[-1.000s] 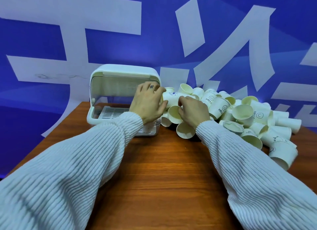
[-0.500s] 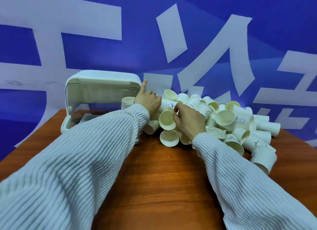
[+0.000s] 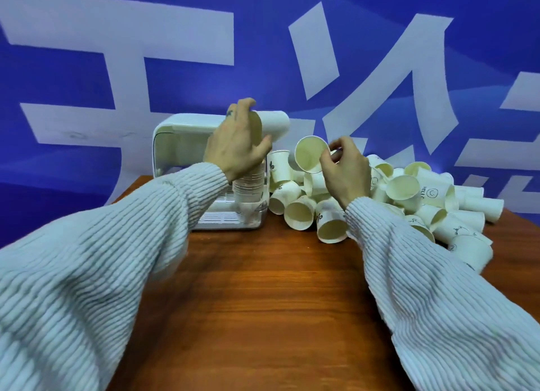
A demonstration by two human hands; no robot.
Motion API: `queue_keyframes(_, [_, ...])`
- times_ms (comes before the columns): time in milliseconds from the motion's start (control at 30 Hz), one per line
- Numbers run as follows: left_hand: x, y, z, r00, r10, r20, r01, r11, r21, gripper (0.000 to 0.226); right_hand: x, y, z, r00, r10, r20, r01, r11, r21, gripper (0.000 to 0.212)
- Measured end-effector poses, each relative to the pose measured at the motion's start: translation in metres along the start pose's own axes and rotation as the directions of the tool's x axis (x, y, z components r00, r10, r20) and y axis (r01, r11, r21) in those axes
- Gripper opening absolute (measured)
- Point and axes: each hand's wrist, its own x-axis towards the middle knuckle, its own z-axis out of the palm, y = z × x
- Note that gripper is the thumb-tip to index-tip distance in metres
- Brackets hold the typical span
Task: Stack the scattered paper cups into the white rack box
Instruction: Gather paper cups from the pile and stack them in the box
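The white rack box (image 3: 175,133) stands at the back left of the table, its front open and a slatted tray inside. A stack of nested cups (image 3: 248,186) stands upright at its right end. My left hand (image 3: 236,145) is raised above that stack, gripping a white paper cup (image 3: 274,125) held sideways. My right hand (image 3: 344,168) holds a second paper cup (image 3: 309,154) by its rim, mouth turned toward me, above the pile. Many paper cups (image 3: 409,192) lie scattered in a heap to the right of the box.
The brown wooden table (image 3: 263,303) stretches from the box and pile toward me. A blue wall with large white shapes (image 3: 380,84) rises directly behind the table. My white ribbed sleeves cover the lower corners of the view.
Both hands have risen from the pile, each with a cup. The left hand moved up over the box's stack; the right lifted its cup clear of the heap.
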Motion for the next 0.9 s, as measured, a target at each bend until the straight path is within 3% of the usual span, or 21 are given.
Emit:
queue_keyframes(100, [-0.007,-0.011,-0.01,0.992,-0.085,-0.09,0.077,0.993,-0.088,0.062,0.004,-0.016,0.009,1.0,0.02,-0.014,-0.019,0.996,0.083,0.012])
queue_keyframes(167, [-0.034,-0.051,-0.075,0.968,-0.132,-0.214,0.121,0.99,-0.066,0.061,-0.019,-0.088,0.036,0.999,-0.014,0.049,0.0,0.961,0.276,0.015])
queue_keyframes(233, [-0.033,-0.064,-0.083,0.938,-0.182,-0.295,0.153,0.981,-0.121,0.06,-0.015,-0.106,0.045,0.997,-0.029,0.068,0.006,0.948,0.319,0.015])
queue_keyframes(400, [-0.034,-0.068,-0.083,0.903,-0.202,-0.38,0.142,0.973,-0.18,0.06,-0.003,-0.115,0.06,0.979,-0.025,0.2,-0.008,0.986,0.164,0.024])
queue_keyframes(633, [-0.036,-0.077,-0.079,0.939,-0.132,-0.319,0.1,0.989,-0.112,0.058,-0.004,-0.123,0.088,0.882,-0.021,0.47,0.132,0.97,-0.204,0.016])
queue_keyframes(767, [-0.036,-0.074,-0.069,0.977,-0.04,-0.208,0.027,0.997,-0.068,0.052,-0.008,-0.118,0.094,0.869,-0.039,0.494,0.166,0.962,-0.217,0.02])
queue_keyframes(900, [-0.025,-0.072,-0.053,0.997,0.067,-0.046,-0.067,0.998,0.005,0.049,-0.008,-0.111,0.087,0.831,-0.005,0.557,0.053,0.996,-0.071,0.027])
